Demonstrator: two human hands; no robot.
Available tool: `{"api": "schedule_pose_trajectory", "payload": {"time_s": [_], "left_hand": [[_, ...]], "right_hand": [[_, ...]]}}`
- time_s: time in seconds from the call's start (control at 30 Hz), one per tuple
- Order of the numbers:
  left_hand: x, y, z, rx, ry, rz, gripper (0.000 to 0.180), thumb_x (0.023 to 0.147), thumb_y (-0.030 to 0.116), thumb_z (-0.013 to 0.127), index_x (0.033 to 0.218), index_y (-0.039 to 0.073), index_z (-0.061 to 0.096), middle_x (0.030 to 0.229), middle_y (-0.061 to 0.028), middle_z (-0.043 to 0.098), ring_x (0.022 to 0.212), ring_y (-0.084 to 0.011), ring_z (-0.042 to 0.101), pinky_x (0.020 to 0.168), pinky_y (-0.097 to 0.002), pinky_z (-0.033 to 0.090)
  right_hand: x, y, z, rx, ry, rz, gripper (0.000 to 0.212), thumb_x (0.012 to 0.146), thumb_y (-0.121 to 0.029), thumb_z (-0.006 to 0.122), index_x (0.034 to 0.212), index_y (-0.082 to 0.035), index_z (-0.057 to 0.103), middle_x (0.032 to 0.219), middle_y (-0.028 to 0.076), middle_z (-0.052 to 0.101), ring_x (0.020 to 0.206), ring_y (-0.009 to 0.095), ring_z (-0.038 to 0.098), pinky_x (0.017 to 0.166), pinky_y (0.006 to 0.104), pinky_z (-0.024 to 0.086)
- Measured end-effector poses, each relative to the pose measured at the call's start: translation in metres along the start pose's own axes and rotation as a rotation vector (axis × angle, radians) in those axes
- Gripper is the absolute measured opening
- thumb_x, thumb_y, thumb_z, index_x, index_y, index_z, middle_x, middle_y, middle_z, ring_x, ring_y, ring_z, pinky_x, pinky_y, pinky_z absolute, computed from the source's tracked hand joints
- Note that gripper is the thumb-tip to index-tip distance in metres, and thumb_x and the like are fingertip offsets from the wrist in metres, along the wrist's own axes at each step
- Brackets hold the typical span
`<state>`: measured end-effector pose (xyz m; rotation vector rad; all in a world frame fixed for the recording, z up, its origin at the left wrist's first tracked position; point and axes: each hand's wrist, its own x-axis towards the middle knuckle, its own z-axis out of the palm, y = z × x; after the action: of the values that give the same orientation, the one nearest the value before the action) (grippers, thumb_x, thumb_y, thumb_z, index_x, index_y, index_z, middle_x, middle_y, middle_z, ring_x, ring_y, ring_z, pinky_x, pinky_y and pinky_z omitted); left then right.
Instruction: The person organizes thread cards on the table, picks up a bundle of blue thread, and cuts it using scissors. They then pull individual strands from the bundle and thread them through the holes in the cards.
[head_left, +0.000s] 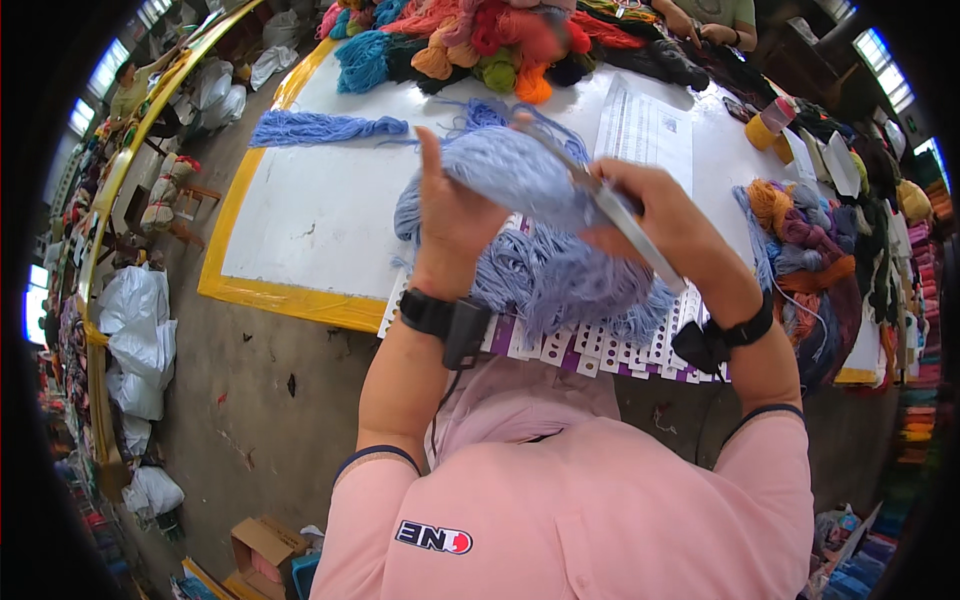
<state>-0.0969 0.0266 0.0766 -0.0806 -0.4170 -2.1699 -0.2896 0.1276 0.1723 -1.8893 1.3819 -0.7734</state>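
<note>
A thick bundle of light blue yarn [515,172] rests across my left hand [455,220]; its thumb points up and its fingers curl behind the yarn. My right hand [665,215] is closed around long metal shears [640,240], slightly blurred, angled against the bundle's right end. Beneath both hands, a loose heap of blue yarn [560,275] lies over white hole-punched cards [590,350] at the table's near edge. Left of the bundle, a twisted blue hank [325,128] lies flat. More blue strands [490,112] show behind the bundle.
The white table [310,220] has a yellow-taped rim. Multicoloured yarn [480,40] is piled along its far side, near another person's hands [710,33]. A printed sheet [648,130], yarn cones [768,125] and mixed hanks [800,240] lie to the right.
</note>
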Motion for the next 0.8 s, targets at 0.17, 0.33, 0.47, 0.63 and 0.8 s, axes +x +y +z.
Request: {"api": "schedule_pose_trajectory", "payload": {"time_s": [0.17, 0.33, 0.47, 0.63, 0.8], "left_hand": [[-0.008, 0.063, -0.007, -0.106, 0.107, 0.137, 0.083, 0.092, 0.053, 0.051, 0.138, -0.013, 0.031, 0.136, -0.0271, 0.046, 0.127, -0.0341, 0.047, 0.110, -0.0495, 0.033], [-0.022, 0.097, -0.011, 0.065, 0.097, 0.344, 0.082, 0.090, 0.042, 0.058, 0.139, -0.014, 0.024, 0.136, -0.0291, 0.044, 0.129, -0.0379, 0.044, 0.110, -0.0494, 0.033], [-0.025, 0.106, -0.014, 0.036, 0.155, 0.311, 0.071, 0.094, 0.041, 0.052, 0.136, -0.012, 0.033, 0.136, -0.0271, 0.045, 0.130, -0.0396, 0.043, 0.110, -0.0522, 0.035], [-0.030, 0.076, 0.019, 0.085, 0.077, 0.132, 0.066, 0.095, 0.038, 0.051, 0.140, -0.007, 0.033, 0.142, -0.0230, 0.041, 0.134, -0.0385, 0.038, 0.111, -0.0541, 0.031], [-0.039, 0.055, 0.026, 0.270, 0.048, 0.127, 0.058, 0.094, 0.023, 0.056, 0.142, -0.002, 0.033, 0.131, -0.0212, 0.052, 0.122, -0.0353, 0.052, 0.101, -0.0474, 0.045]], "right_hand": [[-0.036, 0.032, -0.007, -0.066, -0.084, -0.102, 0.042, 0.071, -0.007, 0.076, 0.111, -0.006, 0.060, 0.077, 0.008, 0.063, 0.067, 0.015, 0.059, 0.066, 0.0273, 0.046], [-0.048, 0.064, -0.009, -0.226, -0.017, -0.004, 0.045, 0.070, -0.003, 0.075, 0.112, -0.005, 0.059, 0.085, 0.014, 0.065, 0.069, 0.023, 0.062, 0.071, 0.0293, 0.048], [-0.050, 0.055, -0.013, -0.211, -0.056, -0.105, 0.056, 0.069, -0.015, 0.082, 0.118, -0.003, 0.059, 0.100, 0.015, 0.066, 0.089, 0.026, 0.063, 0.083, 0.0318, 0.048], [-0.029, 0.031, -0.003, -0.123, 0.204, -0.214, 0.055, 0.078, -0.034, 0.079, 0.115, -0.001, 0.058, 0.092, 0.011, 0.063, 0.083, 0.020, 0.060, 0.078, 0.0321, 0.048], [-0.019, 0.002, 0.022, 0.129, -0.022, -0.139, 0.047, 0.085, -0.045, 0.070, 0.102, -0.002, 0.061, 0.073, 0.003, 0.057, 0.066, 0.012, 0.053, 0.061, 0.0275, 0.044]]}}
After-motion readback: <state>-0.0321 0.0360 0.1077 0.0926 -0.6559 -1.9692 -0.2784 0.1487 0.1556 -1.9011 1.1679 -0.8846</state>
